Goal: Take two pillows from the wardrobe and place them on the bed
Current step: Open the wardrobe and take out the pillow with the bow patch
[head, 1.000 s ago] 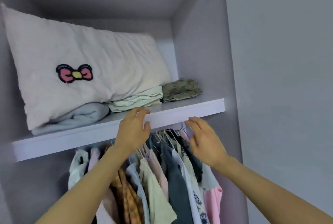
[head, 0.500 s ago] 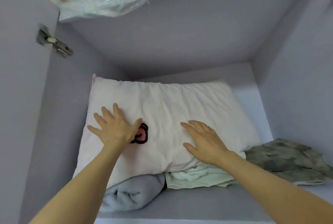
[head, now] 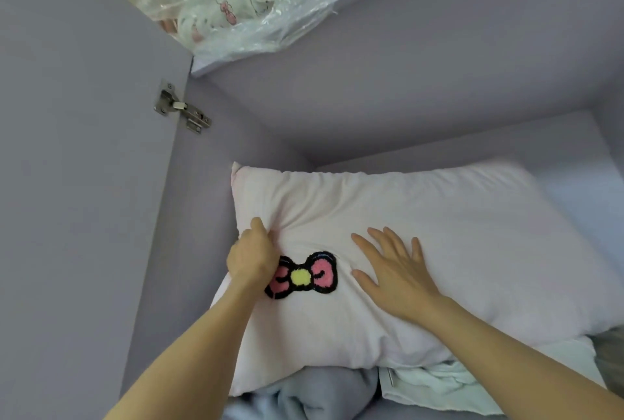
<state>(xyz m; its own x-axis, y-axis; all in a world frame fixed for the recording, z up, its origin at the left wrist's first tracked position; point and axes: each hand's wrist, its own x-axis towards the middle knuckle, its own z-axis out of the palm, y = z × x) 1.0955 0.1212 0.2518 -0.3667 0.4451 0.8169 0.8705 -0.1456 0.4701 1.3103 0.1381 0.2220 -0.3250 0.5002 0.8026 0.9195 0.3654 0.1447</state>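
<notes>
In wardrobe: pale pink pillow (head: 439, 234), bow patch (head: 304, 276); left hand (head: 251, 257) grips.

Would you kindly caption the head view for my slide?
Left hand grips the bow-patch pillow on the wardrobe shelf; right hand rests flat on it.

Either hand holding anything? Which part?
Left hand grips the pillow by its left edge, fabric bunched. Right hand lies flat on top, gripping nothing.
</notes>
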